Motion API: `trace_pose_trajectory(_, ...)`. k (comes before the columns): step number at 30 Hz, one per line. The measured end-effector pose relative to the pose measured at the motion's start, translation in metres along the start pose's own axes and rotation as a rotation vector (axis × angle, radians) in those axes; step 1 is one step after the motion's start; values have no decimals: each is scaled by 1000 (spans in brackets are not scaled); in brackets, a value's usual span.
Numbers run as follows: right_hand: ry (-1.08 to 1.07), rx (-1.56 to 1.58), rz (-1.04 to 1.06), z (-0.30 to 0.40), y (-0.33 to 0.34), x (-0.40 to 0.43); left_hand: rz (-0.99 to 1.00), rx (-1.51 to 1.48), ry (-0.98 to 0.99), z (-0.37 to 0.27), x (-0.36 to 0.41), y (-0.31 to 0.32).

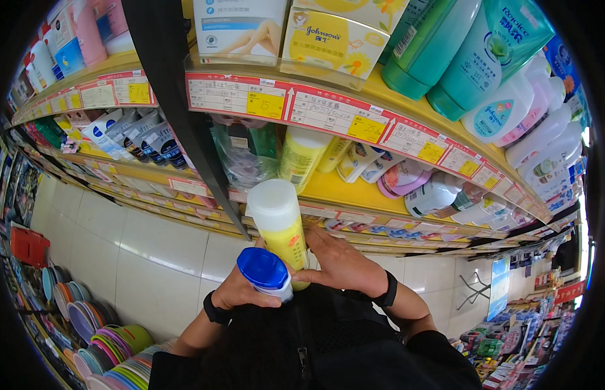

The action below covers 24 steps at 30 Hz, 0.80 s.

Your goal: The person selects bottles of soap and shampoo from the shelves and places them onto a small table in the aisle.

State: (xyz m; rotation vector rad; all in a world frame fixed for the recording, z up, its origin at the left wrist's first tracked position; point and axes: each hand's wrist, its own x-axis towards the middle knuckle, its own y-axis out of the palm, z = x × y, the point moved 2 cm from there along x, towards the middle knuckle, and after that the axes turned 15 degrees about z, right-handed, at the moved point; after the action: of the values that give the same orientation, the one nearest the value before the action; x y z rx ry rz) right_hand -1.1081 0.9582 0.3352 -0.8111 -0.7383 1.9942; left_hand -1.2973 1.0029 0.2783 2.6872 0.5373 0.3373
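Note:
My left hand (241,292) is wrapped around a white bottle with a blue flip cap (263,268), held upright close to my chest. In my right hand (341,261) is a yellow bottle with a frosted white cap (283,229), its top leaning towards the shelf. The two bottles are side by side, and the blue-capped one hides part of the yellow one's lower end. Just beyond them, a similar yellow bottle (302,161) stands on the yellow shelf (331,190), beside clear plastic packaging (244,156).
Above, a shelf carries Johnson's boxes (327,44) and green Rejoice bottles (497,58). Its edge bears price tags (331,114). A black upright post (185,107) divides the shelving. Several bottles (405,178) line the lower shelf. Stacked plastic basins (112,341) sit at the lower left.

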Motion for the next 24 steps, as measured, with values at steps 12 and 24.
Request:
trace_pose_trajectory(12, -70, -132, -64, 0, 1, 1, 22, -30, -79, 6, -15, -3)
trace_pose_trajectory(24, -171, 243, -737, -24, -43, 21, -54, -91, 0, 8, -30, -2)
